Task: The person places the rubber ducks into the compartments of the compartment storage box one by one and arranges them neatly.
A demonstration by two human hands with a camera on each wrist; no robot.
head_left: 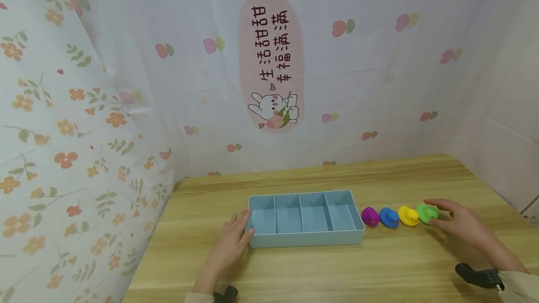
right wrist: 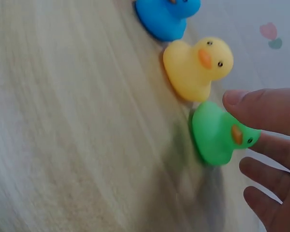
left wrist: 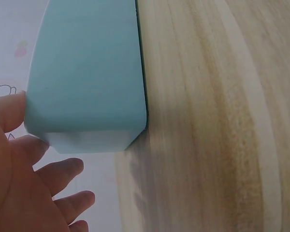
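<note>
A light blue tray (head_left: 305,239) with several compartments stands on the table. My left hand (head_left: 229,242) is at its left end, fingers spread, thumb and fingertips against the corner. To the tray's right, a purple duck (head_left: 370,217), a blue duck (head_left: 389,218), a yellow duck (head_left: 408,216) and a green duck (head_left: 426,212) sit in a row. My right hand (head_left: 461,223) is beside the green duck, thumb and fingers parted around it. In the right wrist view the thumb overlaps the green duck (right wrist: 212,135) near its head.
The wooden table (head_left: 294,275) ends at a patterned cloth wall (head_left: 202,106) behind and at a floral curtain (head_left: 76,153) on the left. A black strap (head_left: 477,276) is around the right wrist.
</note>
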